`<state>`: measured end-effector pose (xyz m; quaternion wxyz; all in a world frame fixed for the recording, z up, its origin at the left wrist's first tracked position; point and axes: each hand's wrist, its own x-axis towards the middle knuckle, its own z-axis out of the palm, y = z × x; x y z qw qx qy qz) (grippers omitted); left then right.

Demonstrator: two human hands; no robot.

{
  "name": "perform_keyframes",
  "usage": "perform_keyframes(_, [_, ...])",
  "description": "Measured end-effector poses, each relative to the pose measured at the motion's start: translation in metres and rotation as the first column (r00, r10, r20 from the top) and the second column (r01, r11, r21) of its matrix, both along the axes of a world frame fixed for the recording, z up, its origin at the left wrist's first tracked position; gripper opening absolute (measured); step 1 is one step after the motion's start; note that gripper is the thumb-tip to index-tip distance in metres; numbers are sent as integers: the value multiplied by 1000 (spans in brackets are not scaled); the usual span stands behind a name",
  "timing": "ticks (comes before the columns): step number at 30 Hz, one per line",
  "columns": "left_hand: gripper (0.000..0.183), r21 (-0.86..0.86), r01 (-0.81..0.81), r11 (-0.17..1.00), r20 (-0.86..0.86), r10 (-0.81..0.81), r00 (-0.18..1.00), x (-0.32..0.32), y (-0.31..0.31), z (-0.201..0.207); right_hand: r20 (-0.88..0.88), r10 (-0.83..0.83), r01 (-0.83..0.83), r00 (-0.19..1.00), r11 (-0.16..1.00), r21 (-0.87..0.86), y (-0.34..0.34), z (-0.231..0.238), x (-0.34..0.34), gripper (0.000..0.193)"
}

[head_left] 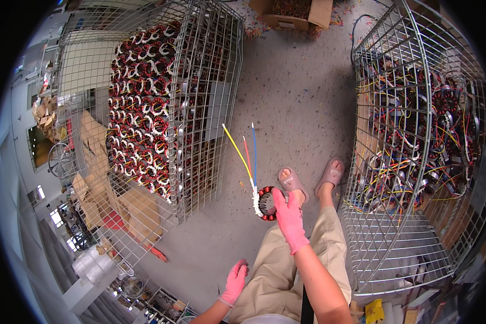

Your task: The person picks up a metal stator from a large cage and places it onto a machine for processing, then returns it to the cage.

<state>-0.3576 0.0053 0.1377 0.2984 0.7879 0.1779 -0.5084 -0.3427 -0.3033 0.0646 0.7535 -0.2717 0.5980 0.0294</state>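
Note:
My right hand (pixel 289 220), in a pink glove, is closed around one side of a motor stator (pixel 267 189). The ring has a dark core with red and copper windings, and white lacing runs along its left side. Yellow, red and blue lead wires (pixel 248 156) stick out from it away from me, with pale tips. My left hand (pixel 234 283), also gloved in pink, hangs low beside my left thigh. It holds nothing visible, and its fingers are loosely bent and open.
On the left stands a wire cage (pixel 174 108) with many stators stacked in rows. A second wire cage (pixel 427 108) on the right holds stators with tangled leads. A cardboard box (pixel 286 21) sits on the floor (pixel 297 102) ahead, among coloured scraps. Flattened cardboard (pixel 140 213) lies at the left.

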Motion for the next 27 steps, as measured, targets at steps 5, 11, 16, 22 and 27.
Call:
perform_keyframes(5, [36, 20, -95, 995, -7, 95, 995, 0, -2, 0, -82, 182, -183, 980, 983, -11, 2, 2, -18, 64])
perform_keyframes(11, [40, -7, 60, 998, 11, -60, 998, 1, -5, -1, -49, 244, -245, 968, 970, -2, 14, 6, -5, 66])
perform_keyframes(16, [37, 33, -34, 999, 3, 33, 999, 0, -9, 2, -81, 222, -222, 972, 975, 8, 21, -8, -19, 66])
perform_keyframes(22, [40, 18, 22, 1000, 0, -22, 1000, -2, -5, -3, -63, 306, -307, 950, 952, 3, 24, -14, -33, 62])
perform_keyframes(27, [41, 16, 17, 1000, 13, -17, 1000, 0, -5, -1, -43, 222, -220, 974, 974, 55, 28, -3, -23, 65])
